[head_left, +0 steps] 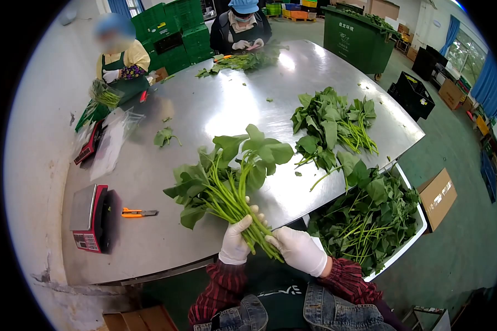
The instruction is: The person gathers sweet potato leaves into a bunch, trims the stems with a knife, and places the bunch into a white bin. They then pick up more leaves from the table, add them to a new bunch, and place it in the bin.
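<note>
A bunch of leafy green stems (226,187) is held above the near edge of the metal table, leaves pointing away from me. My left hand (238,234), in a white glove, wraps round the lower stems. At the cut ends, my right hand (301,249), gloved too, has its fingers closed on the stem ends. To the right on the table lies a loose pile of the same greens (337,124). Below my right side stands a white box (421,223) filled with more of them.
The metal table (176,231) carries an orange utility knife (139,213), a red scale (91,218), another scale (89,144) and plastic bags (113,143). Two co-workers (121,60) (241,27) are at the far side. A green bin (356,41) stands behind; a cardboard flap (438,198) is right.
</note>
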Motion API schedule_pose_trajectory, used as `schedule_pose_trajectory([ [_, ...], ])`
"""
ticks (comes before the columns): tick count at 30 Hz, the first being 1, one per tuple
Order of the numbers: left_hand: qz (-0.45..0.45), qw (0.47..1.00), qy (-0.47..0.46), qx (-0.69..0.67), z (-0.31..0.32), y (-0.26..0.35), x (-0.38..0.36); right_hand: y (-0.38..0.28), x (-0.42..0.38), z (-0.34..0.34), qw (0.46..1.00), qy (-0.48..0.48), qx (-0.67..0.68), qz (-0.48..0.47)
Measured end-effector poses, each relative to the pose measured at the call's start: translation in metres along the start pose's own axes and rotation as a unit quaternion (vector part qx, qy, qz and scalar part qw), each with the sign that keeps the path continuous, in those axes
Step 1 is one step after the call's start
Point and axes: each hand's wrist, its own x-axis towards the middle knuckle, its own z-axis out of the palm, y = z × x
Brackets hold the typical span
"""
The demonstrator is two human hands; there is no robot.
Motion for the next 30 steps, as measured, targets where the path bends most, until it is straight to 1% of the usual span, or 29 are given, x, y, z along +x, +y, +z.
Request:
schedule_pose_trajectory([
  [2, 0.008, 0.998, -0.047, -0.041, -0.005, 0.0, 0.002, 0.004, 0.003, 0.001, 1.0, -0.011, 0.003, 0.001],
  [4, 0.013, 0.998, -0.041, -0.048, -0.002, 0.001, 0.002, 0.01, 0.011, -0.005, 0.993, 0.075, 0.061, -0.061],
  [5, 0.017, 0.998, -0.036, -0.055, 0.001, 0.003, 0.0, 0.016, 0.015, -0.01, 0.998, 0.046, 0.035, 0.015],
  [6, 0.014, 0.998, -0.033, -0.057, 0.004, 0.004, -0.001, 0.019, 0.023, -0.011, 0.988, 0.028, 0.08, 0.128],
  [7, 0.014, 0.998, -0.034, -0.058, 0.005, 0.004, -0.002, 0.023, 0.033, -0.013, 0.963, 0.011, 0.123, 0.24],
  [8, 0.01, 0.998, -0.036, -0.058, 0.007, 0.003, -0.003, 0.028, 0.043, -0.012, 0.963, 0.012, 0.122, 0.24],
  [10, 0.005, 0.997, -0.04, -0.058, 0.012, 0.002, -0.006, 0.039, 0.061, -0.005, 0.94, 0.071, 0.2, 0.267],
  [11, -0.002, 0.998, -0.044, -0.053, 0.018, 0.001, -0.008, 0.049, 0.068, 0.004, 0.94, 0.072, 0.2, 0.267],
  [13, -0.008, 0.998, -0.049, -0.046, 0.023, -0.002, -0.009, 0.065, 0.082, 0.016, 0.969, 0.148, 0.095, 0.176],
  [14, -0.016, 0.998, -0.045, -0.043, 0.024, -0.004, -0.01, 0.057, 0.088, 0.007, 0.963, 0.081, 0.121, 0.227],
  [17, -0.029, 0.998, -0.04, -0.043, 0.023, -0.008, -0.011, 0.063, 0.099, 0.013, 0.952, 0.109, 0.141, 0.248],
  [19, -0.035, 0.995, -0.057, -0.07, 0.021, -0.011, -0.011, 0.088, 0.1, 0.028, 0.954, 0.12, 0.146, 0.232],
  [21, -0.037, 0.995, -0.059, -0.073, 0.023, -0.01, -0.012, 0.114, 0.098, 0.034, 0.965, 0.148, 0.112, 0.187],
  [22, -0.047, 0.995, -0.045, -0.082, 0.023, -0.01, -0.013, 0.123, 0.094, 0.03, 0.967, 0.17, 0.022, 0.186],
  [23, -0.057, 0.994, -0.031, -0.092, 0.023, -0.01, -0.014, 0.149, 0.09, 0.031, 0.967, 0.241, -0.017, 0.086],
  [24, -0.059, 0.993, -0.031, -0.093, 0.023, -0.01, -0.014, 0.154, 0.081, 0.015, 0.969, 0.228, -0.069, 0.063],
  [25, -0.088, 0.993, -0.036, -0.068, 0.024, -0.011, -0.014, 0.158, 0.075, 0.0, 0.968, 0.214, -0.122, 0.041],
  [26, -0.118, 0.991, -0.042, -0.044, 0.025, -0.013, -0.014, 0.164, 0.07, -0.008, 0.964, 0.266, -0.024, 0.001],
  [27, -0.137, 0.989, -0.033, -0.041, 0.03, -0.019, -0.015, 0.161, 0.068, -0.021, 0.945, 0.315, 0.074, -0.039],
  [28, -0.136, 0.989, -0.042, -0.048, 0.035, -0.021, -0.019, 0.163, 0.067, -0.047, 0.945, 0.208, -0.196, 0.158],
  [29, -0.136, 0.988, -0.052, -0.054, 0.038, -0.023, -0.022, 0.185, 0.062, -0.06, 0.928, 0.309, -0.193, 0.079],
  [30, -0.139, 0.983, -0.058, -0.101, 0.033, -0.023, -0.022, 0.206, 0.053, -0.075, 0.906, 0.365, -0.196, 0.087],
])
